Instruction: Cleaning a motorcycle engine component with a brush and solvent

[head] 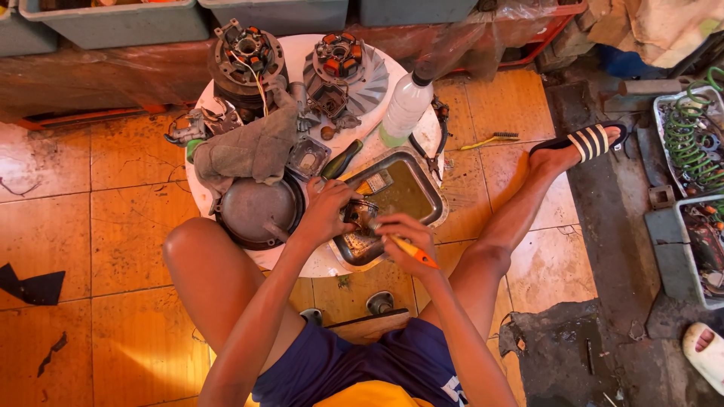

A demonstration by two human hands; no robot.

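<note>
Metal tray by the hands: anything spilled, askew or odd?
The metal tray holds murky brownish liquid and sits askew, one corner overhanging the round white table. The left hand holds a small metal part over it; the right hand holds an orange-handled tool. No spill visible outside the tray.

bottle (405,108) behind tray (427,188), cloth (253,147) left.

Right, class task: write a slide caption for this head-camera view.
Left hand steadies a small metal part over a metal tray; right hand holds an orange-handled tool.
</note>
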